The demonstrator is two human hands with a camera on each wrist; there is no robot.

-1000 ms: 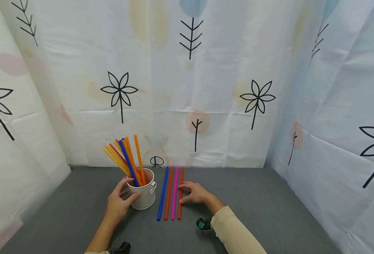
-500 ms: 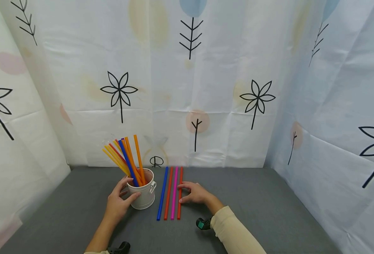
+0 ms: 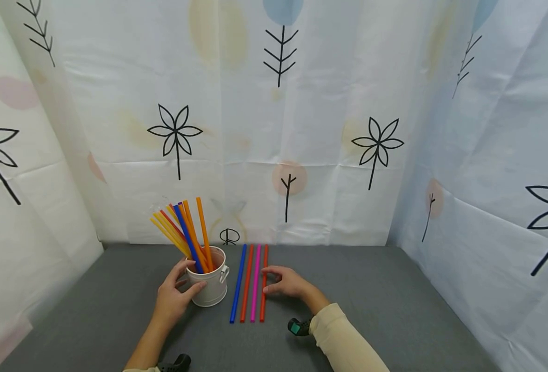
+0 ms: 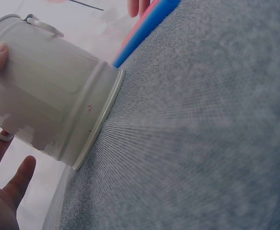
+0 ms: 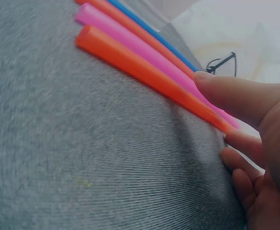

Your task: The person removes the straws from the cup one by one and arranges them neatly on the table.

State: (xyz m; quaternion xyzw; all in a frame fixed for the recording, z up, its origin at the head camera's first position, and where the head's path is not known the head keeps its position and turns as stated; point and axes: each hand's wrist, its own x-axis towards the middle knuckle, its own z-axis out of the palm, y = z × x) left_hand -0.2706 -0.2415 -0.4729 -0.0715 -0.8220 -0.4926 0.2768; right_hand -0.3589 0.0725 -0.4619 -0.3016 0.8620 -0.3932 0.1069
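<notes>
My right hand [image 3: 289, 283] has shifted a touch since half a second ago: the thumb has come up a little along the outer red straw [image 3: 262, 310] and the fingertips have edged slightly to the right, so the gap between them looks narrower. Thumb and fingers are loosely bent and parted, the fingertips over that straw. From my right wrist I see the thumb above the row and a fingertip by the straw's far end; whether either one truly touches it, I can't be sure.

My left hand [image 3: 171, 297] hasn't moved. It holds the white bucket [image 3: 211, 292], thumb against the near side and forefinger up by the rim, while the lower fingers spread apart under the small handle in my left wrist view.

The bucket stands upright where it was on the grey table [image 3: 418, 310], with orange straws [image 3: 204, 232], yellow straws [image 3: 164, 227] and a standing blue straw [image 3: 187, 237] leaning out over its rim. Just to its right, the row lies unchanged: lying blue straw [image 3: 238, 284], inner red straw [image 3: 247, 284], pink straw [image 3: 255, 284], then the outer red one, nearly parallel with narrow gaps between.
</notes>
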